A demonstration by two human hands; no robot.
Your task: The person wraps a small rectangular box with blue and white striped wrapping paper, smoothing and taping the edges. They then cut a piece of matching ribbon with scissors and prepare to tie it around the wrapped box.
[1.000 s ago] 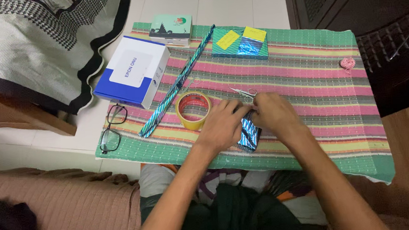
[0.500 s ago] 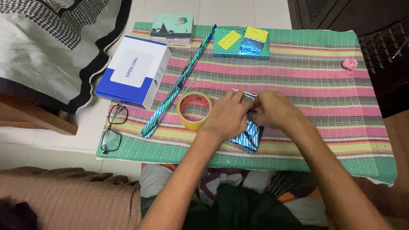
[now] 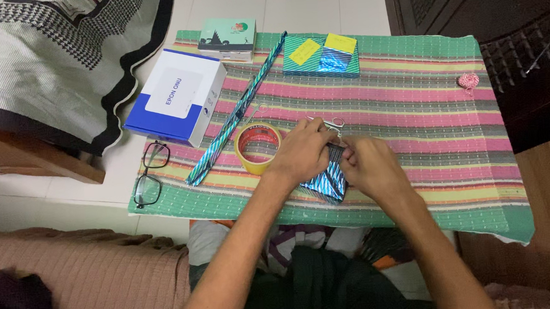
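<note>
A small box wrapped in shiny blue foil paper point(image 3: 325, 182) lies near the front edge of the striped cloth point(image 3: 425, 107). My left hand point(image 3: 299, 152) presses on its upper left side, fingers curled over the wrapping. Gripping the right end of the parcel, my right hand point(image 3: 368, 166) pinches the foil at the top. A pair of small scissors point(image 3: 330, 124) lies just beyond my fingers. A yellow tape roll point(image 3: 259, 148) sits to the left of my left hand.
A rolled strip of blue foil paper point(image 3: 237, 112) lies diagonally across the cloth. A blue and white box point(image 3: 176, 103), a green card box point(image 3: 228, 39), a green wrapped parcel with yellow notes point(image 3: 320, 55), pink string point(image 3: 468, 81) and eyeglasses point(image 3: 149, 173) surround the work spot.
The wrapped box has turned, its near end now more exposed. My right hand slid down toward me along the parcel while my left hand moved up near the scissors.
</note>
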